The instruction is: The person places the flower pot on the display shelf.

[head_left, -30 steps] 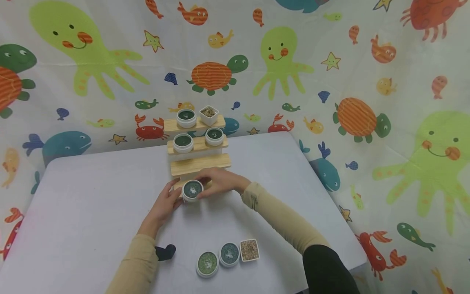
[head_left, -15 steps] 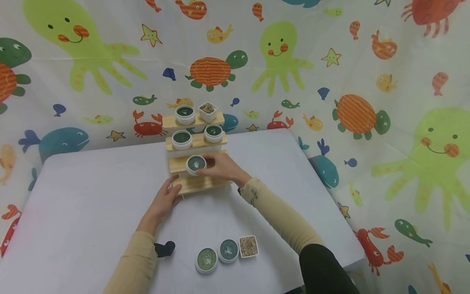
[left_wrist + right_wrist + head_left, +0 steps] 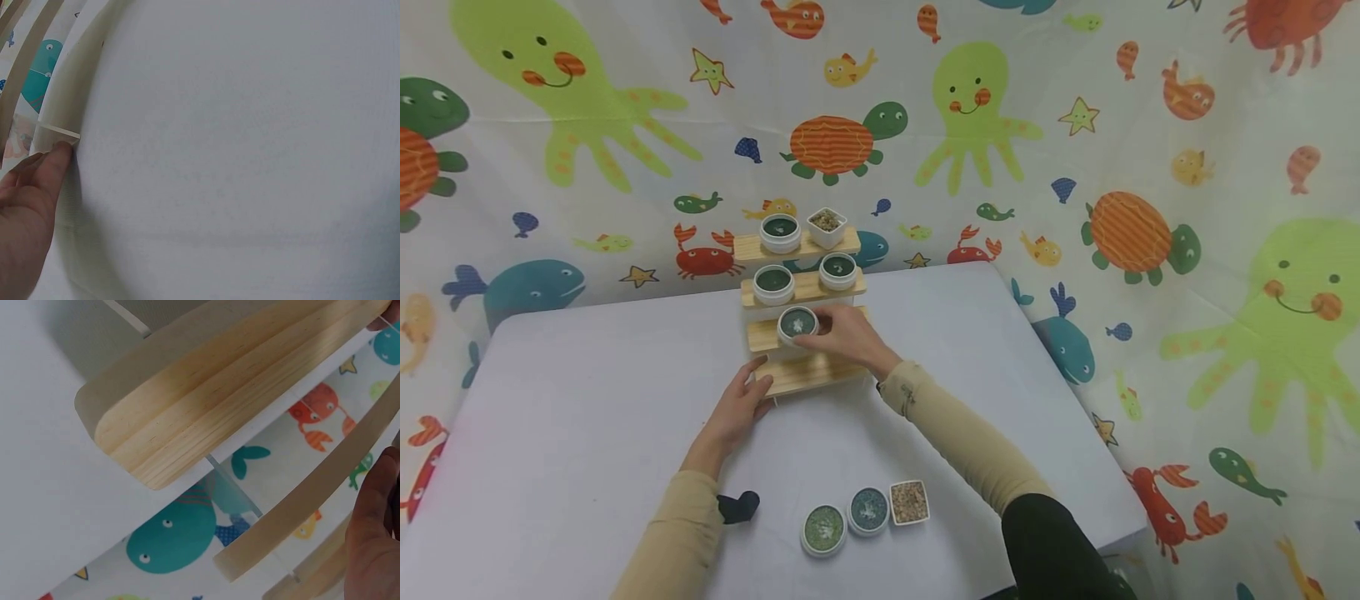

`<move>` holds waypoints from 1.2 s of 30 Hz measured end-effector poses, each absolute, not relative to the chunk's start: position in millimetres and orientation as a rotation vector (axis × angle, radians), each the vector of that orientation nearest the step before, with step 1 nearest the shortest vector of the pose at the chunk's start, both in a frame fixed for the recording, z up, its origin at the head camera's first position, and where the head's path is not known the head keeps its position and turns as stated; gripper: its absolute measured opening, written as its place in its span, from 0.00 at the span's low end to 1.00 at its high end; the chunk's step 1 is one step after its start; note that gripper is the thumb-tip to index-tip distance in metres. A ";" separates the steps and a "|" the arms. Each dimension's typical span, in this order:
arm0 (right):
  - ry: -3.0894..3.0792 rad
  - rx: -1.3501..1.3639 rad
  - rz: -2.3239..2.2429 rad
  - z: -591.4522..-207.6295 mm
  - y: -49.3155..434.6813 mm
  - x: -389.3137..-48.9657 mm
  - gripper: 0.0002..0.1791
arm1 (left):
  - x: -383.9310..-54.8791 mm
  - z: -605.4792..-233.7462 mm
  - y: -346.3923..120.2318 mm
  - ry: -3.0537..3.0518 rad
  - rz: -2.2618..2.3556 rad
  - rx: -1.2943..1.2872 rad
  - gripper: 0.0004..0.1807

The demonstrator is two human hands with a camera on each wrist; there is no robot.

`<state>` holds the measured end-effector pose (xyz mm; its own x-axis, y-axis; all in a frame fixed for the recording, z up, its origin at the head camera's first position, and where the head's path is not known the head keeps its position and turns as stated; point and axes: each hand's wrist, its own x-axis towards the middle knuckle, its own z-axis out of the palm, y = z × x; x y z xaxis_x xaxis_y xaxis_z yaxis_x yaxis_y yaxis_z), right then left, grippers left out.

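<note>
A tiered wooden stand point(image 3: 805, 375) with several stepped boards stands on the white table. My left hand point(image 3: 733, 412) holds the left end of its lowest board; in the left wrist view the fingertips point(image 3: 62, 150) meet a thin clear edge of the stand. My right hand point(image 3: 850, 333) grips a small round white pot point(image 3: 797, 325) with a dark green top and pale marks, at the left part of the second board from the bottom. Whether the pot's base touches the board cannot be told. In the right wrist view that hand point(image 3: 375, 531) shows at the right edge, its pot hidden.
Higher boards carry round pots point(image 3: 773, 285) point(image 3: 838, 272) point(image 3: 780, 234) and a square pot point(image 3: 827, 227). Near the front are a light green round pot point(image 3: 823, 531), a dark one point(image 3: 868, 511) and a square one with brown grains point(image 3: 909, 502). A dark heart-ended object point(image 3: 739, 507) lies beside the left sleeve.
My right hand has carried the round pot from in front of the lowest board up to the second board, shifting slightly left lately. My left hand has stayed at the stand's end.
</note>
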<state>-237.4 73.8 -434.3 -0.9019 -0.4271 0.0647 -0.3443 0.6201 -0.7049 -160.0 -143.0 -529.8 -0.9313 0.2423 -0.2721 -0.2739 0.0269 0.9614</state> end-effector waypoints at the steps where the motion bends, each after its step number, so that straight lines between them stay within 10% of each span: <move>1: 2.733 -0.650 -1.149 -434.9 73.3 -238.2 0.27 | -159.9 -529.4 -142.7 1.952 1.964 -0.031 0.34; 36: 2.732 -0.595 -1.137 -434.7 68.2 -245.0 0.30 | -160.9 -528.8 -141.9 1.940 1.961 -0.035 0.34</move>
